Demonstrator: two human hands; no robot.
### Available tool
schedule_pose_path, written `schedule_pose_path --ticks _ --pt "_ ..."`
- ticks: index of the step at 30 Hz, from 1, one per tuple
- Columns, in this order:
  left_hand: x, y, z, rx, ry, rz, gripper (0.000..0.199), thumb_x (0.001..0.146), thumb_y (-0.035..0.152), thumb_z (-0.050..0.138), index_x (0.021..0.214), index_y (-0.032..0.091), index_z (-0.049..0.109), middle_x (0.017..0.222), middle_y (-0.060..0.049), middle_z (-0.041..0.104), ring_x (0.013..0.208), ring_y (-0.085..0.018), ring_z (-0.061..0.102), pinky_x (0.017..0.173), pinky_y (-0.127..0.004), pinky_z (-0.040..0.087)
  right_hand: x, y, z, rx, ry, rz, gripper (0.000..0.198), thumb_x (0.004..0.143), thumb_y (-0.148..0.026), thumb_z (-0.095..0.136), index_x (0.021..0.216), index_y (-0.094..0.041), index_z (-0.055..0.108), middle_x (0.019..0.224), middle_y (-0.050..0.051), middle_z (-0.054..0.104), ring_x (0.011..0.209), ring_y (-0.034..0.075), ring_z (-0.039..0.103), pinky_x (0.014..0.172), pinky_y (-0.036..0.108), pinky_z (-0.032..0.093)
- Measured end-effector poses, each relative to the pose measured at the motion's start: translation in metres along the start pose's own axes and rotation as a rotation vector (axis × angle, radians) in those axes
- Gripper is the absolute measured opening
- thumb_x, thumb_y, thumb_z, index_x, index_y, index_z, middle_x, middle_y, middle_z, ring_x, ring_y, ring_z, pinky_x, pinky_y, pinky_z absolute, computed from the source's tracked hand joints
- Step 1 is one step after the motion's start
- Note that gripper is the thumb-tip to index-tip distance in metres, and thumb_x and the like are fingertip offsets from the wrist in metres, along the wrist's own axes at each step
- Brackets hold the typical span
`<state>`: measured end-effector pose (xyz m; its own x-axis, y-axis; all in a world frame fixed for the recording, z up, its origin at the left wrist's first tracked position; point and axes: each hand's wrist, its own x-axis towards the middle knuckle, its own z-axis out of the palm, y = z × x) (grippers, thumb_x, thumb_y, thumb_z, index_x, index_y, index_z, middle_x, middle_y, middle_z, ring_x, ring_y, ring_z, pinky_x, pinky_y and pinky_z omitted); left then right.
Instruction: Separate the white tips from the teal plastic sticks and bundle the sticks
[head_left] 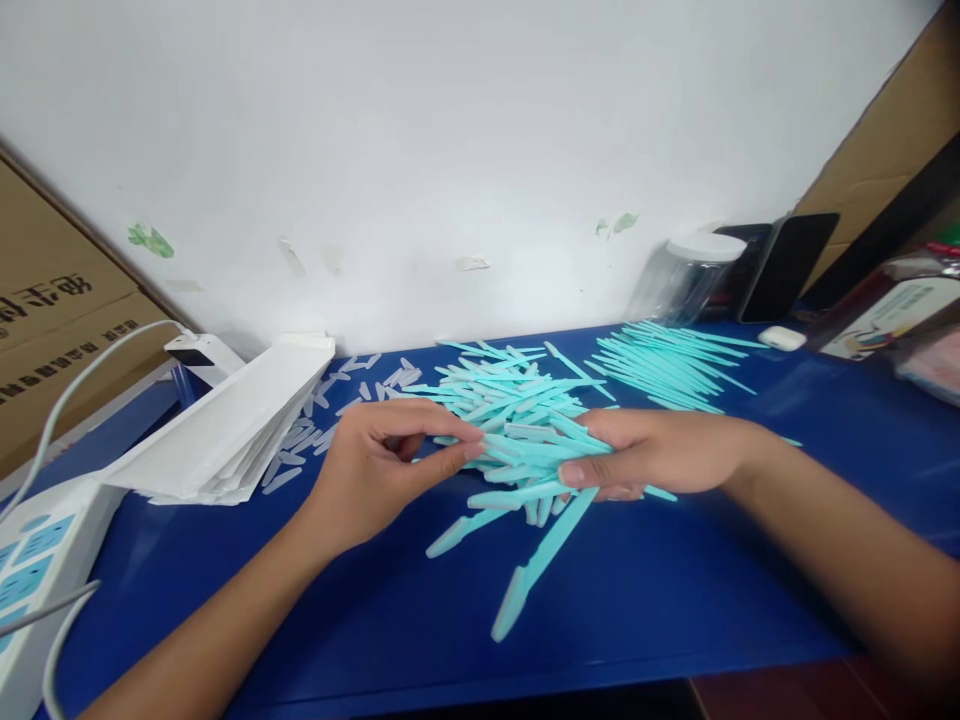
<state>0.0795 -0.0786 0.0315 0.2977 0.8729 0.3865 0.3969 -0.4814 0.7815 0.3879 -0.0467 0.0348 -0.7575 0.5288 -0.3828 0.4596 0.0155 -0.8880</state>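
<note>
A bunch of turquoise eyebrow razors (525, 455) is gripped in my right hand (667, 450), its thumb pressed across the handles. My left hand (397, 460) pinches the end of one razor in that bunch between thumb and forefinger; whether it has a cap there is hard to see. Behind both hands lies a heap of similar razors (495, 375). Two razors stick out low toward the front, and one pale-tipped razor (544, 550) points down to the left. Small clear plastic caps (300, 440) are scattered left of the heap.
A stack of white paper sleeves (225, 420) lies at left beside a power strip (52, 570) with cables. Another razor pile (667, 365) sits at the back right, near a lidded clear jar (686, 280), a dark phone (787, 265) and a bottle (885, 300). A white wall stands behind.
</note>
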Motion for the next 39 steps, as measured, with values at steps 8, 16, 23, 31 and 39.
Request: schedule_pose_path --ticks 8,16,23,31,39 --pt "-0.005 -0.004 0.004 -0.038 0.023 -0.13 0.014 0.083 0.037 0.092 0.094 0.03 0.091 0.05 0.003 0.051 0.049 -0.011 0.03 0.048 -0.03 0.021 0.004 -0.001 0.006 0.052 -0.021 -0.05 0.047 0.097 -0.063 0.072 0.112 -0.019 0.073 0.08 -0.003 0.049 0.069 0.014 0.045 0.063 0.028 0.039" --pt "-0.001 -0.007 0.009 -0.148 -0.025 -0.158 0.013 0.08 0.036 0.094 0.09 0.027 0.091 0.079 -0.005 0.082 0.055 -0.014 0.054 0.049 -0.03 0.036 0.005 -0.006 0.011 -0.003 0.002 -0.025 0.048 0.095 -0.068 0.071 0.1 -0.02 0.07 0.076 -0.004 0.046 0.068 0.014 0.045 0.064 0.028 0.04" --pt "0.003 -0.006 0.005 -0.127 0.014 -0.226 0.021 0.086 0.042 0.087 0.1 0.026 0.089 0.065 0.0 0.065 0.05 -0.009 0.029 0.047 -0.03 0.022 0.004 -0.004 0.01 -0.062 0.108 0.072 0.058 0.089 -0.075 0.073 0.079 -0.023 0.05 0.07 -0.003 0.05 0.068 0.016 0.049 0.067 0.03 0.043" --pt "0.025 -0.034 -0.019 -0.688 0.23 -0.638 0.046 0.06 0.009 0.063 0.103 0.013 0.079 0.09 -0.004 0.067 0.067 -0.011 0.051 0.053 -0.023 0.041 0.002 0.008 -0.007 -0.086 0.172 0.017 0.068 0.085 -0.087 0.066 0.07 -0.023 0.048 0.065 -0.002 0.046 0.062 0.015 0.042 0.058 0.029 0.039" --pt "0.025 -0.02 -0.025 -0.613 0.079 -0.549 0.041 0.081 0.005 0.066 0.12 0.014 0.073 0.131 -0.014 0.075 0.09 -0.015 0.061 0.068 -0.024 0.045 0.003 0.007 -0.003 -0.119 0.167 0.025 0.063 0.089 -0.081 0.067 0.073 -0.022 0.052 0.069 -0.002 0.049 0.067 0.016 0.047 0.066 0.031 0.043"
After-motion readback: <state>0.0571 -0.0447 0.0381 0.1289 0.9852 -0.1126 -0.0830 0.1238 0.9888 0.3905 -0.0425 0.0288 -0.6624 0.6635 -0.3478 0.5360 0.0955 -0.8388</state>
